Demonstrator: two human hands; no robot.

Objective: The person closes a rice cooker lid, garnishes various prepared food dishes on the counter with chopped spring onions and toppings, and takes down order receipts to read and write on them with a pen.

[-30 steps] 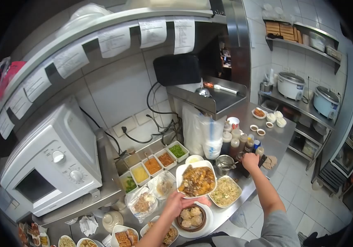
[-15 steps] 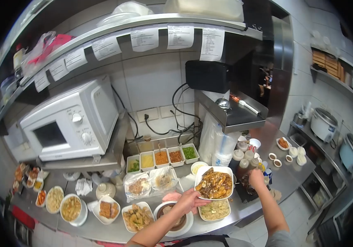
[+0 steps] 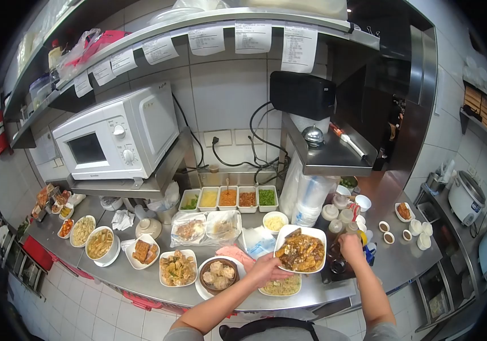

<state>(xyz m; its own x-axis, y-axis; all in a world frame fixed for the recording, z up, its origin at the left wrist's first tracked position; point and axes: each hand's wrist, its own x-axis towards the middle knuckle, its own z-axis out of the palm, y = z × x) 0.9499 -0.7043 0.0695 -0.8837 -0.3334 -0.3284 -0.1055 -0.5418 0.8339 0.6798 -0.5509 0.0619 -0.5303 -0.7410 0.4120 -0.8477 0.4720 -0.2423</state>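
Note:
My left hand point(image 3: 266, 269) grips the near left edge of a white square bowl point(image 3: 301, 250) of browned food in sauce, held up above the counter. Partly beneath it sits a dish of fried rice point(image 3: 281, 286). My right hand point(image 3: 350, 246) is closed among the dark sauce bottles point(image 3: 335, 227) right of the bowl; what its fingers hold is too small to make out. A steamer of dumplings point(image 3: 219, 275) stands on a white plate left of my left hand, with a pink cloth point(image 3: 236, 256) behind it.
Several filled dishes line the counter's left side, among them a soup bowl point(image 3: 101, 244). Topping tubs point(image 3: 228, 198) stand along the back, near a microwave point(image 3: 117, 136). Small sauce cups point(image 3: 389, 237) are at the right. A metal shelf point(image 3: 334, 165) with a bell juts out above the bottles.
The view has swung left, bringing more dishes into sight. My left hand still holds the bowl, now over the rice dish. My right hand stays by the bottles.

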